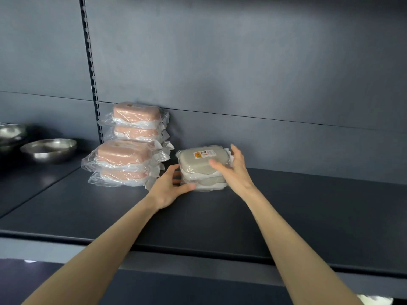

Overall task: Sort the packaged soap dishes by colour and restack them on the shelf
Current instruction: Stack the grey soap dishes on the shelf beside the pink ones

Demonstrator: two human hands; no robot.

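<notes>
You are holding the two stacked grey film-wrapped soap dishes [198, 165], just right of the pink wrapped stacks [124, 155], in the closed grip of your left hand [169, 188] and right hand [235, 172], risking the slick top pack sliding off.

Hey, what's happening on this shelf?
A person is sorting wrapped soap dishes by colour. Both hands hold the grey stack of two: the left hand at its lower left corner, the right hand round the top dish. Pink stacks of two already sit to its left, near some steel bowls.
</notes>
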